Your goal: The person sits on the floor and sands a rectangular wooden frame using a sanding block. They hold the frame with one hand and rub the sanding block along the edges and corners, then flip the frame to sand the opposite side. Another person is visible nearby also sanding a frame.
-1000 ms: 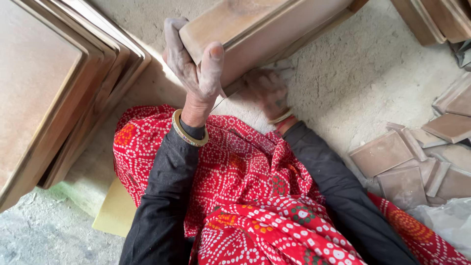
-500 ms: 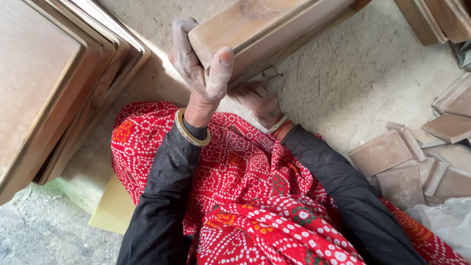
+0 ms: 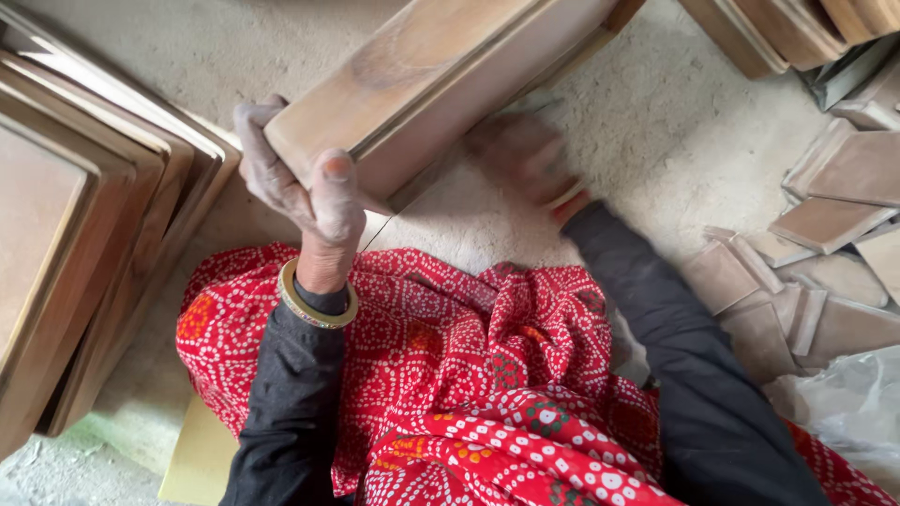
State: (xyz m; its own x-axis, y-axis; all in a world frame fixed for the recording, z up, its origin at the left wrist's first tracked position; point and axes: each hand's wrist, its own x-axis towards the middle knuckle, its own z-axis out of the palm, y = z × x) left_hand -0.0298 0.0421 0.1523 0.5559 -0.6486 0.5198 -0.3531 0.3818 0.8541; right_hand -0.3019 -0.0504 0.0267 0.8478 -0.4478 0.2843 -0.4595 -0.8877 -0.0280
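Observation:
My left hand [image 3: 300, 187], dusty and with a yellow bangle at the wrist, grips the near corner of a brown wooden panel [image 3: 422, 66] that slants up to the right. My right hand [image 3: 525, 155] is blurred under the panel's lower edge, low over the dusty ground; whether it holds anything there I cannot tell. My lap is covered by red cloth with white dots [image 3: 450, 375], and both arms wear dark sleeves.
A stack of brown wooden panels [image 3: 84, 244] leans at the left. More panels [image 3: 797, 28] stand at the top right. Small square wooden offcuts [image 3: 806, 272] lie scattered at the right, beside a clear plastic bag [image 3: 844, 403]. A yellowish board [image 3: 197, 459] sits under the cloth.
My right hand has slid right along the underside of the panel, away from my left hand. My left hand keeps its grip on the corner.

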